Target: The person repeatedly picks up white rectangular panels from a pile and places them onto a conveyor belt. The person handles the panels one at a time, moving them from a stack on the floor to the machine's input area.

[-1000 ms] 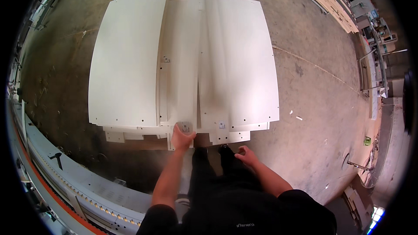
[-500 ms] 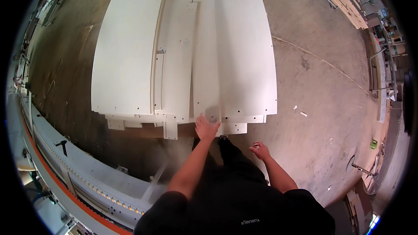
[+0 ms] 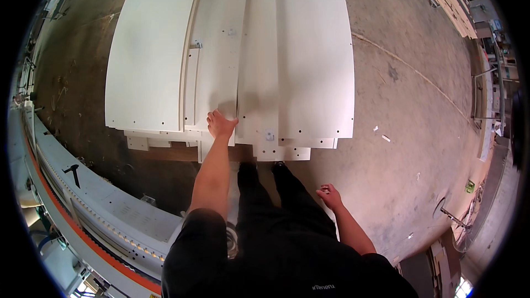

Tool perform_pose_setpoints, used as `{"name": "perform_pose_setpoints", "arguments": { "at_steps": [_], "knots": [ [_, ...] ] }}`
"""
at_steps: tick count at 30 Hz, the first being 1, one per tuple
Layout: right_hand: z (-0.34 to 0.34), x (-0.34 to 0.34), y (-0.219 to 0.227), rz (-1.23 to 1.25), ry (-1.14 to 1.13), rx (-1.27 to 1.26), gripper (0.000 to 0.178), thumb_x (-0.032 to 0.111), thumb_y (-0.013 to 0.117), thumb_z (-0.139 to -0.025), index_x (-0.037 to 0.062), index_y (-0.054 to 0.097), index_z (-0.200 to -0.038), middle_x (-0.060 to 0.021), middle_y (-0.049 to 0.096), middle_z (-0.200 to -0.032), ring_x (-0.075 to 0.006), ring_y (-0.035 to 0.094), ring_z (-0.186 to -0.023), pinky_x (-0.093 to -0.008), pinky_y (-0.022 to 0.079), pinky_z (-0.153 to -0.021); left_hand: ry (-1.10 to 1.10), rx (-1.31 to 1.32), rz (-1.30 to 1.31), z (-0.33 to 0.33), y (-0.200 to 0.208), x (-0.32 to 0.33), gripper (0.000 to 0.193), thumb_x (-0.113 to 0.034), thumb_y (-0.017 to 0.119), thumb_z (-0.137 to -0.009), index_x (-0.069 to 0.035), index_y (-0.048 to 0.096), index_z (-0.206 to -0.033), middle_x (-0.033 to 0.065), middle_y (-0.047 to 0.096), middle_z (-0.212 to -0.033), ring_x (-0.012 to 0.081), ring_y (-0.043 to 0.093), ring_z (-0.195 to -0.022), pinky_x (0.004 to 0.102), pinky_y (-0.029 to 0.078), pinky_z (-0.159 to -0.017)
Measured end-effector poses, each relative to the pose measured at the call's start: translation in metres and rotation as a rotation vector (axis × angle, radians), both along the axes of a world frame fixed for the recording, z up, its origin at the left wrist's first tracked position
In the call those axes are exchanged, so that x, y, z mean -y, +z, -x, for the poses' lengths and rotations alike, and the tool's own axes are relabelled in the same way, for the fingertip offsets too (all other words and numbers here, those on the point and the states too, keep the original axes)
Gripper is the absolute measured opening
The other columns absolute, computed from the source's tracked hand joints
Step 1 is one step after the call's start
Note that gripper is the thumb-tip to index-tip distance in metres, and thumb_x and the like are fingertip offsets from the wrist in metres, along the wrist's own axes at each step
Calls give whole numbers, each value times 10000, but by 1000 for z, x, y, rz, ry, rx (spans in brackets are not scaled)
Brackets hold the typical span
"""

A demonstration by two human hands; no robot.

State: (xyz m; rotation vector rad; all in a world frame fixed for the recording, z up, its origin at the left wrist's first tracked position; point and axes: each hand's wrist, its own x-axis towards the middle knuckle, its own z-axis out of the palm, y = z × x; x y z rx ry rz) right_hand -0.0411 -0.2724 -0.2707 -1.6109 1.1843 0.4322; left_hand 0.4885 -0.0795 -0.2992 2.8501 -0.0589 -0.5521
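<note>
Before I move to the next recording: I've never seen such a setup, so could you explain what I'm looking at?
There's no machine arm here, just a person's bare hands. The view comes from a wide fisheye camera worn on the head, looking down, so edges bend and the person's legs show below. Ahead lies a stack of white panels with small dark holes. The left hand is spread over the near end of one panel, thumb at its right edge. The right hand is curled above the concrete floor; whether it holds anything can't be told. A long grey machine stands at left.
</note>
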Motion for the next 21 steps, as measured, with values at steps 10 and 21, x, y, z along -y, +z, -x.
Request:
{"name": "perform_pose_setpoints", "arguments": {
  "at_steps": [10, 21],
  "knots": [
    [-22, 19, -18, 1, 134, -49, 551, 444, 779, -858, 72, 623, -1234, -114, 738, -1088, -255, 721, -1011, -380, 555, -878, 96, 149, 480, 102, 22, 65, 811, -414, 851, -633, -82, 525, -1297, 149, 521, -1292, 362, 521, -1214, 506, 486, -989],
    [-204, 5, -36, 10, 285, 80, 580, 501, 666, -956, 28, 596, -1285, -177, 716, -1149, -313, 679, -1100, -395, 515, -961, -75, -46, 310, 135, 12, 62, 841, -356, 808, -822, -96, 389, -1504, 148, 475, -1438, 353, 457, -1341, 508, 416, -1068]
  ]
}}
